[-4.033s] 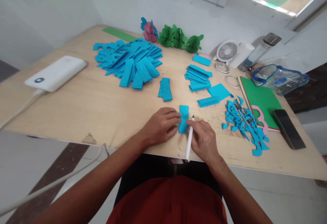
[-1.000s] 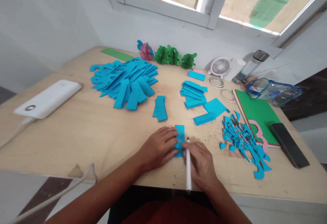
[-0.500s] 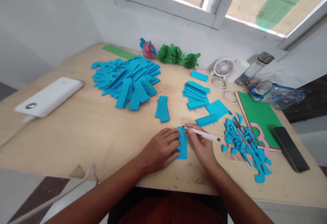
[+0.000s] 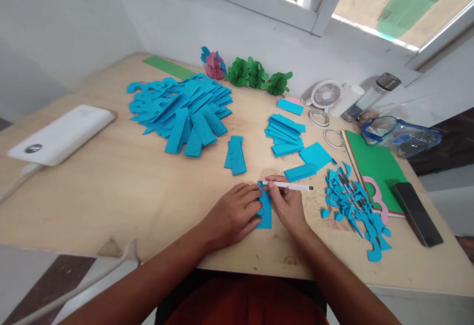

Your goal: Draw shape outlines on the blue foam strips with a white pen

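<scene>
A white pen [image 4: 291, 185] with a dark end is gripped by my right hand [image 4: 286, 200], its tip at the top of a small blue paper strip [image 4: 265, 220]. My left hand [image 4: 237, 212] lies flat with its fingers over the left side of that strip, against the table. A curved drawn line shows on the strip beside the fingertips. Just above the hands are a couple of overlapping blue strips [image 4: 236, 155] with pen lines on them. Beyond my right hand lie a folded blue piece [image 4: 299, 172] and a blue square [image 4: 315, 155].
A large heap of blue strips and cut shapes [image 4: 185, 107] covers the back left. Blue scraps [image 4: 350, 201] lie at right, near a green sheet [image 4: 383, 167] and a phone [image 4: 418, 214]. A power bank [image 4: 62, 135] sits left; a small fan [image 4: 326, 94] stands by the wall.
The pen has swung to a flatter angle, and its tip has moved slightly left over the strip. My left hand stays on the strip. The view has shifted slightly.
</scene>
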Tool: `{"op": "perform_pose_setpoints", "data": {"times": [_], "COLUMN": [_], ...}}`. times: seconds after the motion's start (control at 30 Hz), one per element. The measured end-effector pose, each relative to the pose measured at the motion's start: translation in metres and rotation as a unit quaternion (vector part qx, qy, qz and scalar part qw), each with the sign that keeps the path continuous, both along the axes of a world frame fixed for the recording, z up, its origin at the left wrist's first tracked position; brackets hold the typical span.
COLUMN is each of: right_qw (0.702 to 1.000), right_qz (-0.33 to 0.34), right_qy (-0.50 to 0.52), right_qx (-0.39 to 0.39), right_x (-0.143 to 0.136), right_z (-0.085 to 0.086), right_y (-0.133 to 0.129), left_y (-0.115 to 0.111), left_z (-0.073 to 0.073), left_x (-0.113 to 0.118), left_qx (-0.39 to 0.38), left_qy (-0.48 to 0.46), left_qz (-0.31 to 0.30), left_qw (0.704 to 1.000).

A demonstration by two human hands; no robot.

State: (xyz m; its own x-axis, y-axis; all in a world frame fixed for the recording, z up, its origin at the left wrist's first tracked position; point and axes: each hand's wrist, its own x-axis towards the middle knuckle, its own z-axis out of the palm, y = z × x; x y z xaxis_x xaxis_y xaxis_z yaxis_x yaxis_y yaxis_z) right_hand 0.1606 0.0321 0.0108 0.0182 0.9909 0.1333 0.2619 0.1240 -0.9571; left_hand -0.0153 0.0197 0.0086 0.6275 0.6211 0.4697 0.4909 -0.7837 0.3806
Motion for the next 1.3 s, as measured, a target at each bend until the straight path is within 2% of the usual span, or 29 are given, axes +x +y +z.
{"op": "perform_pose_setpoints", "data": {"times": [0.43, 1.3], "right_qw": [0.999, 0.997], "right_qz": [0.015, 0.019], "right_qy": [-0.036, -0.073], "right_qx": [-0.003, 0.013], "right_x": [0.005, 0.006], "right_z": [-0.012, -0.014], "right_y": [0.003, 0.004], "left_y": [0.000, 0.000], "left_z": [-0.001, -0.006], "left_x": [0.000, 0.000], "left_qx": [0.004, 0.007], "left_qy": [0.000, 0.000], "left_qz": [-0.001, -0.006], "left_qw": [1.000, 1.000]}}
